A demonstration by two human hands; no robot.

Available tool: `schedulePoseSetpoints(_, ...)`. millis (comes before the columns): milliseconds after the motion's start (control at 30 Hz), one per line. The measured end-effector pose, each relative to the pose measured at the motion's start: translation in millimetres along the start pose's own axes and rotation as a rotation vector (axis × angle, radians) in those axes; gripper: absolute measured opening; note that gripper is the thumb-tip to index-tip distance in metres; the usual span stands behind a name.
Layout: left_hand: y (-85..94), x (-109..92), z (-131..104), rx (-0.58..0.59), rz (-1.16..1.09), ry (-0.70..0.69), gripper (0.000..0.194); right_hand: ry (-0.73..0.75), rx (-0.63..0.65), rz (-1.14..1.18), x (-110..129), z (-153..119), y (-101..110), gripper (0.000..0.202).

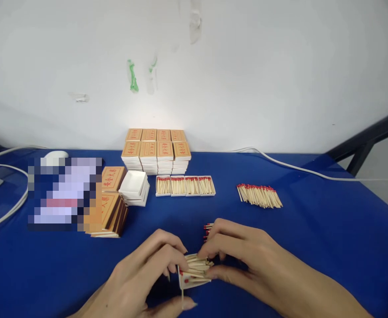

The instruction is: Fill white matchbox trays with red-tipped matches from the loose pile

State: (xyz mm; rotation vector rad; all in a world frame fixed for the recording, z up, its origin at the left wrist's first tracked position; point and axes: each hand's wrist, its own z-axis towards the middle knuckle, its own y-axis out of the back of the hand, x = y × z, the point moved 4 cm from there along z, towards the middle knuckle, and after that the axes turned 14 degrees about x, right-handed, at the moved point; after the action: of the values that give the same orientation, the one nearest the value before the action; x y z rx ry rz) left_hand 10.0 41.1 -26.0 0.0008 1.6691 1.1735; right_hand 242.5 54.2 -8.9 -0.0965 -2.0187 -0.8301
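Observation:
A white matchbox tray (195, 283) sits near the front of the table with loose matches (197, 266) in it, some lying askew. My left hand (147, 269) grips the tray's left side, fingers over its edge and thumb below. A single match (182, 297) stands out from the tray toward that thumb. From the right, my right hand (238, 251) closes its thumb and forefinger around the matches at the tray's right end. Several red-tipped matches (207, 230) show behind the right fingers, partly hidden by them.
Four-wide stacks of orange matchboxes (156, 150) stand against the wall. Before them are filled trays (185, 185); to their left, empty trays (133, 182) and box sleeves (106, 210). A match pile (259, 195) lies right on the blue table (313, 229). A blurred-out object (68, 190) lies left.

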Motion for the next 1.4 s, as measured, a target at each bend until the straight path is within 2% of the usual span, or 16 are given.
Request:
schedulePoseSetpoints(133,-2.5,5.9,-0.5,-0.023,-0.116,-0.016,0.013,0.024,-0.017,-0.036,2.6,1.8,-3.3,0.019)
schedulePoseSetpoints(300,-10.7,6.3,3.7,-0.082,-0.177,-0.063,0.010,0.077,-0.058,-0.047,5.8,3.8,-9.6,0.015)
schedulePoseSetpoints(433,-7.8,0.2,7.2,-0.066,-0.098,-0.050,0.012,0.060,-0.070,0.003,4.6,5.3,-11.0,0.011)
schedulePoseSetpoints(633,-3.3,0.7,3.2,0.015,-0.005,0.031,0.034,0.048,-0.039,0.076,-3.1,2.1,-5.5,0.012)
schedulePoseSetpoints(700,-4.3,0.8,2.6,0.028,-0.008,0.027,0.034,0.063,-0.040,0.074,-2.9,1.6,-6.0,0.010)
schedulePoseSetpoints(900,-6.7,0.1,4.3,-0.014,-0.009,-0.015,0.016,0.093,-0.102,0.082,3.4,4.5,-11.9,0.007)
schedulePoseSetpoints(1133,-4.6,0.3,3.2,-0.048,0.006,0.009,0.027,0.070,-0.101,0.111,1.0,-0.4,1.1,0.015)
schedulePoseSetpoints(1233,1.1,-3.1,4.2,-0.135,0.022,0.002,0.030,0.084,-0.136,0.081,4.9,-3.2,5.6,0.017)
schedulePoseSetpoints(1300,3.3,-5.4,5.3,-0.165,0.038,-0.003,0.031,0.086,-0.143,0.068,6.2,-2.6,4.1,0.018)
schedulePoseSetpoints(1400,1.8,-8.0,7.2,-0.130,0.036,-0.027,0.029,0.076,-0.119,0.074,4.1,0.8,-1.6,0.015)
